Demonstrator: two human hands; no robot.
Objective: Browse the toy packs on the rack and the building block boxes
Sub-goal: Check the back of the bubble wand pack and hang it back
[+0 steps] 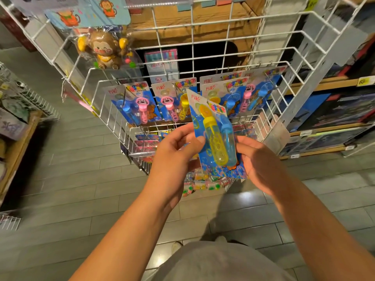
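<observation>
one bubble pack off the hook, the rest waiting

a shop aisle with a grey tiled floor (pixel 81 179) and a white wire rack (pixel 223 47) standing in it; wooden shelves (pixel 316 84) to the right carry dark flat boxes (pixel 341 112) — likely the building block boxes, though the print is too blurred to read. on the rack's hooks hang rows of bubble wand packs (pixel 138 104), and higher up a bagged brown monkey toy (pixel 105 50) in crinkly clear plastic.

the step in hand looks like the rack half of the browsing. the held pack (pixel 215 136) is in front of the rack, tilted, free of the hooks. the left hand (pixel 174 151) pinches its left edge, thumb on the front; the right hand (pixel 257 161) curls its fingers (pixel 243 142) round the right edge from behind.

the pack is a thin glossy blue card with a hard clear blister over two rounded tubes, one yellow, one blue — light, stiff, a little slippery.

next, probably: thread the card's top hole back onto a wire hook, which wants a steady aim, then turn to the boxes.
</observation>
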